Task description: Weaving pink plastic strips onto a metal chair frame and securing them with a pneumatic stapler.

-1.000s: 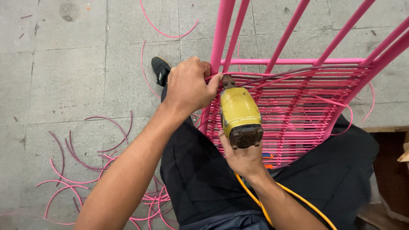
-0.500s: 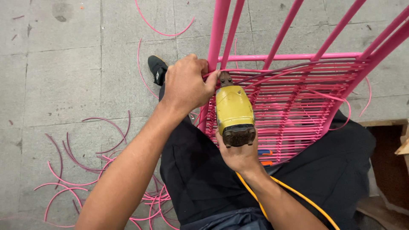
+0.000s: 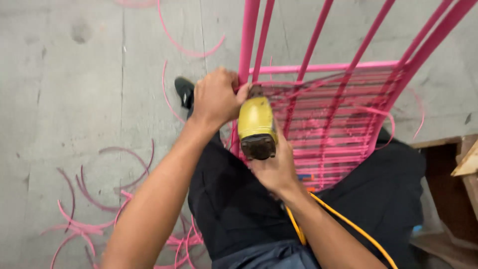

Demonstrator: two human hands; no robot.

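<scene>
A pink metal chair frame [image 3: 318, 67] rests against my black-trousered legs, its seat wound with pink cord strands [image 3: 328, 124]. My left hand [image 3: 215, 97] grips the frame's left upright bars at the seat corner. My right hand [image 3: 274, 167] holds a yellow power tool [image 3: 256, 124], its nose pressed at that same corner just beside the left fingers. A yellow hose [image 3: 343, 219] runs from the tool down past my right forearm.
Cut pink cord scraps [image 3: 84, 219] lie curled on the grey concrete floor at lower left, and more [image 3: 184, 45] near the top. My black shoe [image 3: 184, 92] shows beside the left hand. Wooden pieces [image 3: 463, 164] stand at the right edge.
The view has shifted slightly; the tool and both hands stay at the same seat corner, with the tool's nose still against the frame.
</scene>
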